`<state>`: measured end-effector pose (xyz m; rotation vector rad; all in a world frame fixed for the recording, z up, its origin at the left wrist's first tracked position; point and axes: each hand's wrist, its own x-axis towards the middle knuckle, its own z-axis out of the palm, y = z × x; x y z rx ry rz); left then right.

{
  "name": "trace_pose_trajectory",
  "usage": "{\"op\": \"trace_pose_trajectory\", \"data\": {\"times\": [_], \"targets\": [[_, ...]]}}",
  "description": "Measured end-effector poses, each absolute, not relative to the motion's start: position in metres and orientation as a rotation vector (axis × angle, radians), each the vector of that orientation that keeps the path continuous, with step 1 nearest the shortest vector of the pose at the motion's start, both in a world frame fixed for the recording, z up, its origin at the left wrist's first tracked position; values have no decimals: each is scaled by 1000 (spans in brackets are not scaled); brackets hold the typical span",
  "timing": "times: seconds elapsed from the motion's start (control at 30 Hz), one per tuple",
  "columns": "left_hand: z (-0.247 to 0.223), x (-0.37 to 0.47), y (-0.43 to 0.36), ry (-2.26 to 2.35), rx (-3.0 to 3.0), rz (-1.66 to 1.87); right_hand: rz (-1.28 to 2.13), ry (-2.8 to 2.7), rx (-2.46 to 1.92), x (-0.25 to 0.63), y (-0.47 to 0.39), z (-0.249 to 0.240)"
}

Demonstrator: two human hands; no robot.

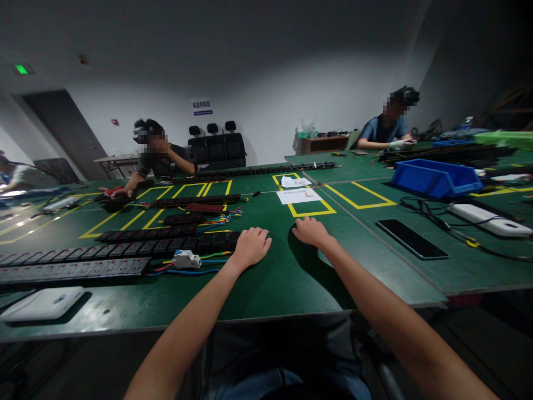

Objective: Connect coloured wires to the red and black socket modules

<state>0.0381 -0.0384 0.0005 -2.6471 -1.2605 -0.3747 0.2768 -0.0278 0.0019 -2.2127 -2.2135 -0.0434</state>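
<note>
My left hand (252, 247) rests on the green table (266, 294) with its fingers curled down and nothing visible in them. Just left of it is the end of a long black power strip (158, 244). My right hand (310, 230) is loosely closed near the table's middle, casting a shadow, and no object shows in it. Left of my left forearm sits a white circuit breaker (186, 259) with coloured wires, beside a grey-topped socket strip (75, 269). Beyond my hands lies a printed white sheet (297, 196).
A phone (412, 239), a white power bank (491, 219) with black cables and a blue bin (435, 178) are on the right. Another white device (44, 304) lies front left. Co-workers sit at the far left (156, 153) and far right (385, 130). Yellow tape marks the table.
</note>
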Motion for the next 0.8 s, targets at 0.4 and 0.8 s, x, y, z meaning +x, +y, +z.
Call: {"op": "trace_pose_trajectory", "data": {"times": [0.4, 0.8], "targets": [[-2, 38, -37, -1259, -2635, -380, -63, -2206, -2224, 275, -29, 2], [-1, 38, -38, -1256, -2636, -384, -30, -2201, -2231, 274, -30, 5]]}}
